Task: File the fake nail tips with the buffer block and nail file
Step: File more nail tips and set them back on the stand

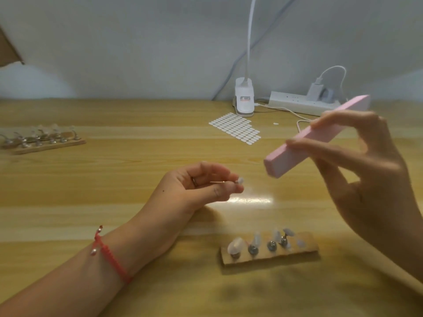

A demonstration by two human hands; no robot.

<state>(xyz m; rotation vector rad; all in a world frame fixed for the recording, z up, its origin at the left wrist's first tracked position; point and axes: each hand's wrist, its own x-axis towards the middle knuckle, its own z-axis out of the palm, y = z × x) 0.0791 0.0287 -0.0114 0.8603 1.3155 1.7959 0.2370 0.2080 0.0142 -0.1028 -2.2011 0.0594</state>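
Note:
My right hand [366, 165] holds a long pink buffer block [306, 143] between thumb and fingers, tilted, its lower end pointing down-left above the table. My left hand [201, 186] rests on the wooden table and pinches a small clear nail tip [240, 180] on a thin stand at its fingertips. The block's lower end is a short way right of and above that tip, not touching it. In front of me a small wooden holder [270, 255] carries several nail tips on metal stands.
A second wooden holder with several stands [43, 139] lies at the far left. A sheet of white adhesive tabs [235, 128], a white clip lamp base [244, 99] and a power strip with charger and cable [304, 102] sit at the back by the wall.

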